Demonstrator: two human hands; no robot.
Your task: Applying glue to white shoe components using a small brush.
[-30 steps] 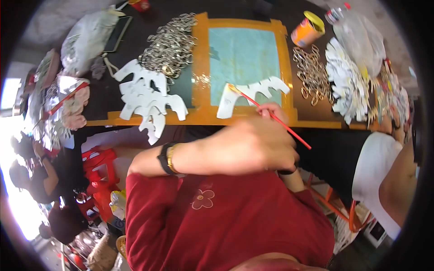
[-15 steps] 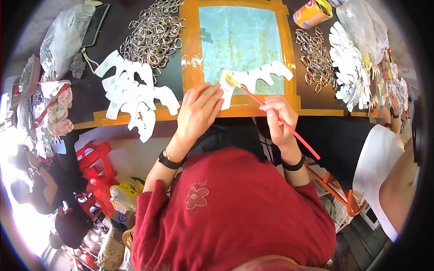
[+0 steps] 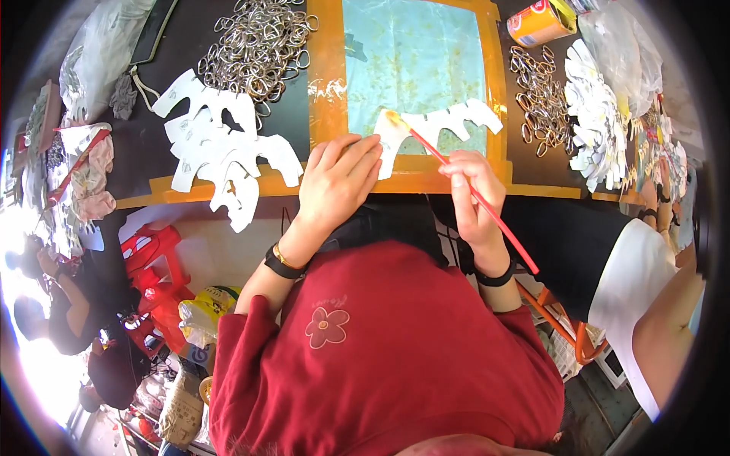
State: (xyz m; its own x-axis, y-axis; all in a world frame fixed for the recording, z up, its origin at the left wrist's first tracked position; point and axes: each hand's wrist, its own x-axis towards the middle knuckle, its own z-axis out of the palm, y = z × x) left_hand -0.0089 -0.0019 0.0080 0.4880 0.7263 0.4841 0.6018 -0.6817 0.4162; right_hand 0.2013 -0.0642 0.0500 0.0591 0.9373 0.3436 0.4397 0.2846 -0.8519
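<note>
A white cut-out piece (image 3: 447, 120) with a scalloped edge lies on the pale blue sheet (image 3: 414, 61). My left hand (image 3: 338, 178) is flat with its fingers stretched out, the fingertips at the left end of that piece. A brush (image 3: 487, 205) with a thin red handle is pinched in my right hand (image 3: 477, 194). Its yellowish bristles touch the piece near the upper left corner. Left of my left hand, several similar white cut-out pieces (image 3: 220, 144) overlap in a loose stack, some jutting over the table's front edge.
A heap of metal rings (image 3: 255, 49) lies behind the stack. More metal rings (image 3: 541, 95), a bundle of white strips (image 3: 597, 121) and an orange can (image 3: 541, 23) stand to the right. Orange tape (image 3: 327, 83) frames the sheet. Other people sit at both sides.
The brush tip has shifted toward the far edge of the white piece. My left hand stays at the piece's left end. The whole view has moved slightly.
</note>
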